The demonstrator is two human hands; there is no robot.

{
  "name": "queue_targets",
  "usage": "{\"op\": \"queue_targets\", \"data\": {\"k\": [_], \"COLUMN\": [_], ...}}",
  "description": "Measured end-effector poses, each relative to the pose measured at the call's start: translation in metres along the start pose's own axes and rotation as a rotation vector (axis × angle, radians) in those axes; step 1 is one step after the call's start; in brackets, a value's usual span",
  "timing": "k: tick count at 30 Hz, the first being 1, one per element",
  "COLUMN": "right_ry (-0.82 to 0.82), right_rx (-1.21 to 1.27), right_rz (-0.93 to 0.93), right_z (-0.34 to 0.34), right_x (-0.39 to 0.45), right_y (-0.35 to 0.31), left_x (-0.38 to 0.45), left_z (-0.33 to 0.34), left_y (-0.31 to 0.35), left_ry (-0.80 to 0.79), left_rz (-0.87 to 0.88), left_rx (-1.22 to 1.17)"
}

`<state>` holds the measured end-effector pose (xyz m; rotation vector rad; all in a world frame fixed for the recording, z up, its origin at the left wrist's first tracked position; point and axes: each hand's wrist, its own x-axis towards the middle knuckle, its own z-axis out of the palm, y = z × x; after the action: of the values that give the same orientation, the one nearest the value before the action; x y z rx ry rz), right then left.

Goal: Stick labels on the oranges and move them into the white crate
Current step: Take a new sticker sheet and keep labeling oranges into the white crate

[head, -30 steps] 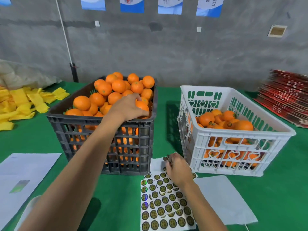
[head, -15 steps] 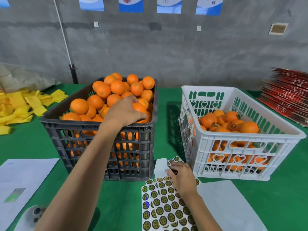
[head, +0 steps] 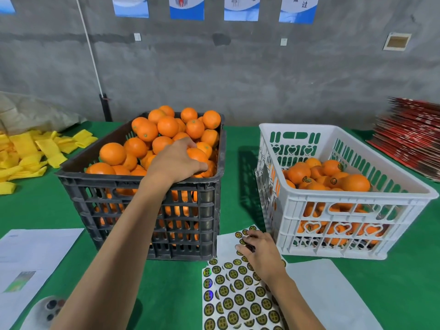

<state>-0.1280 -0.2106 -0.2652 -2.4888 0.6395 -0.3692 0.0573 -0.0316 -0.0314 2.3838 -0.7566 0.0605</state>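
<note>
A black crate (head: 78, 186) heaped with oranges stands left of centre. My left hand (head: 176, 160) reaches into its near right corner and grips one orange (head: 198, 154). A white crate (head: 402, 194) on the right holds several oranges, some with round labels. Sheets of round dark and gold labels (head: 240, 296) lie on the table in front of the two crates. My right hand (head: 262, 253) rests on the far end of a sheet, its fingertips pinching at a label (head: 248, 246).
The table is covered in green cloth (head: 35, 210). Yellow foam sleeves (head: 26, 151) lie at the far left, a stack of red flat cartons (head: 414, 136) at the far right. White papers (head: 31, 253) lie near left, an empty backing sheet (head: 333, 294) near right.
The view has shifted slightly. My left hand has closed more tightly round the orange in the black crate. My right hand stays at the far end of the label sheet, picking at a label.
</note>
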Motion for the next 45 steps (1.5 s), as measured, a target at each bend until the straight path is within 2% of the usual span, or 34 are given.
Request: {"op": "queue_targets", "data": {"k": [9, 14, 19, 21, 25, 27, 31, 37, 40, 42, 45], "right_ry": [0.082, 0.152, 0.225, 0.314, 0.661, 0.706, 0.680, 0.411, 0.387, 0.401, 0.292], "right_rx": [0.077, -0.101, -0.005, 0.122, 0.284, 0.311, 0.269, 0.477, 0.506, 0.750, 1.680], "right_rz": [0.029, -0.026, 0.097, 0.082, -0.054, -0.133, -0.217, -0.395, -0.351, -0.215, 0.053], "right_z": [0.000, 0.005, -0.017, -0.037, -0.088, -0.110, -0.131, -0.139, -0.135, -0.134, -0.145], "right_x": [0.007, 0.005, 0.008, 0.015, 0.036, 0.050, 0.071, 0.071, 0.067, 0.066, 0.063], "right_y": [0.003, -0.002, -0.028, -0.056, -0.128, -0.164, -0.203, -0.189, -0.191, -0.195, -0.194], "left_x": [-0.001, -0.002, -0.007, -0.009, -0.012, -0.012, -0.010, -0.004, -0.001, -0.001, -0.009], "left_z": [-0.002, -0.002, -0.003, -0.002, -0.002, -0.002, -0.004, -0.008, -0.007, -0.003, 0.005], "left_y": [-0.001, 0.000, 0.002, 0.003, 0.004, 0.008, 0.013, 0.006, 0.022, 0.042, 0.072], "left_ry": [0.006, 0.001, 0.042, 0.090, 0.175, 0.203, 0.229, 0.230, 0.216, 0.155, 0.058], "left_rz": [0.002, -0.001, 0.062, 0.115, 0.257, 0.348, 0.445, 0.433, 0.473, 0.599, 0.800], "left_rx": [-0.011, -0.015, -0.049, -0.073, -0.149, -0.149, -0.155, -0.065, -0.031, -0.098, -0.286]}}
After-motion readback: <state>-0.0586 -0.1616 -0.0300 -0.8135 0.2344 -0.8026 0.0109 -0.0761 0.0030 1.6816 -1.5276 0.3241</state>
